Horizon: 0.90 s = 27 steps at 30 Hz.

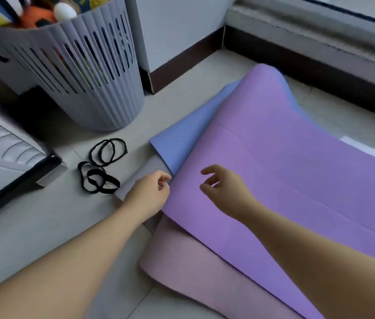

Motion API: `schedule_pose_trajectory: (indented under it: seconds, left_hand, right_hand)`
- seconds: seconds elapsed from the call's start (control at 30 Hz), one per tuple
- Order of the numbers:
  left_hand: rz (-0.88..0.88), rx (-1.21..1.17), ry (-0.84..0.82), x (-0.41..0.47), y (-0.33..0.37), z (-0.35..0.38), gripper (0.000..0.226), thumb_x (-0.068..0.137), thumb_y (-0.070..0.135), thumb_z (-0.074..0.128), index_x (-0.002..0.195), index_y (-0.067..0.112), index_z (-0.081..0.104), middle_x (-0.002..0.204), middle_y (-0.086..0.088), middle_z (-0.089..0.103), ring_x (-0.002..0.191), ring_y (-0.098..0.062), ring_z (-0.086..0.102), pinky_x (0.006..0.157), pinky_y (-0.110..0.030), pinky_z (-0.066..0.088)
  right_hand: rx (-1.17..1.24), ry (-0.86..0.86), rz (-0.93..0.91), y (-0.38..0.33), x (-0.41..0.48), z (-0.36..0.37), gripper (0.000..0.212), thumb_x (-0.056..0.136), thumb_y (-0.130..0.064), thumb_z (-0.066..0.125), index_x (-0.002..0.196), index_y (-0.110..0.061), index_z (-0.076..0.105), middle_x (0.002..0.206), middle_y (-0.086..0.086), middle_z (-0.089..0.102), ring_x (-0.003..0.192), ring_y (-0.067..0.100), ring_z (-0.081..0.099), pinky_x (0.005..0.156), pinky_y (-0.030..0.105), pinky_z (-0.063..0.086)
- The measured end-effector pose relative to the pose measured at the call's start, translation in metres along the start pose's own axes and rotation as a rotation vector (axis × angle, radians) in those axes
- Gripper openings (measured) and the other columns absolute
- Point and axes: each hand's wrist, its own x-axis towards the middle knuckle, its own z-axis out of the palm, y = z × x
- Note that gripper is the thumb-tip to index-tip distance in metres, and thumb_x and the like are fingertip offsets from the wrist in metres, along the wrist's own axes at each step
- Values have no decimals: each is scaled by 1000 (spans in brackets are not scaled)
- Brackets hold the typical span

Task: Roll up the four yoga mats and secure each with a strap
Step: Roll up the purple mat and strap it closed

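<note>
Left hand: fingers curled, pinching purple yoga mat corner. Right hand: half open over mat, empty. Black straps: left of mat.

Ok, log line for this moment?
left hand: pinches purple mat corner | right hand: open above mat | straps: loose on floor | mats: none rolled

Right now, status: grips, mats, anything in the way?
Left grip pinches corner of purple mat; right grip open above it. Blue mat, grey mat, pink mat beneath, none rolled. Black straps loose left of stack; nothing blocking.
</note>
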Motion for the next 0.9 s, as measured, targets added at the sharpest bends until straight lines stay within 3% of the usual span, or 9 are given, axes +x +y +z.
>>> schedule_pose_trajectory:
  seconds: [0.13,0.2,0.3,0.4,0.47,0.57,0.67,0.73,0.9]
  left_hand:
    - [-122,35,-200,38,-20,36,63,93,34,57,147,21,27,140,-1,47,118,-17,50,90,-25,37]
    - [-145,23,-271,49,-29,51,82,90,41,62,152,21,13,152,-4,34,134,-21,40,101,-28,34]
    - [-169,-25,-284,59,-38,68,103,82,45,70,154,21,0,157,-5,23,141,-21,30,109,-30,28]
    - [-186,-41,-230,63,-42,76,110,75,44,78,153,16,5,156,-9,25,140,-24,32,108,-33,31]
    - [-179,-29,-223,63,-40,73,99,72,43,81,147,10,25,148,-9,40,130,-24,44,102,-32,38]
    - [-107,-63,-200,55,-23,62,60,71,38,81,117,13,52,114,-4,61,98,-20,60,84,-35,51]
    - [12,61,-173,30,15,45,33,76,31,73,94,16,50,98,-2,57,85,-20,57,66,-34,49]
    - [128,219,-127,7,51,27,29,81,27,66,79,19,38,90,2,46,79,-20,48,56,-29,34]
    - [469,449,-63,-61,135,-17,22,90,27,54,90,17,34,93,3,36,88,-27,53,65,-32,34]
  right_hand:
    - [-45,4,16,38,28,29,33,91,-21,55,124,-26,54,99,-8,62,83,17,62,54,19,45]
    - [-33,22,7,48,38,38,33,91,-21,55,124,-26,54,98,-9,62,82,19,63,55,20,46]
    - [-34,47,-5,55,48,43,34,91,-21,55,124,-26,54,97,-9,62,83,14,60,56,19,44]
    - [-81,22,-27,55,51,44,35,91,-20,55,125,-25,54,98,-9,63,82,12,58,56,17,42]
    - [-106,22,-40,51,53,38,35,91,-20,55,126,-26,53,99,-9,63,81,12,58,54,16,41]
    - [-150,48,-75,39,48,19,34,92,-20,54,125,-27,52,101,-10,61,80,12,59,55,16,43]
    - [-269,65,-147,18,20,-15,37,92,-17,54,127,-27,51,106,-9,58,86,13,58,75,28,49]
    - [-353,94,-199,-1,-3,-48,40,91,-17,55,129,-28,49,112,-9,57,89,11,56,80,30,49]
    - [-645,189,-309,-61,-73,-144,64,88,-14,58,143,-30,32,139,-3,38,121,19,44,92,40,46]
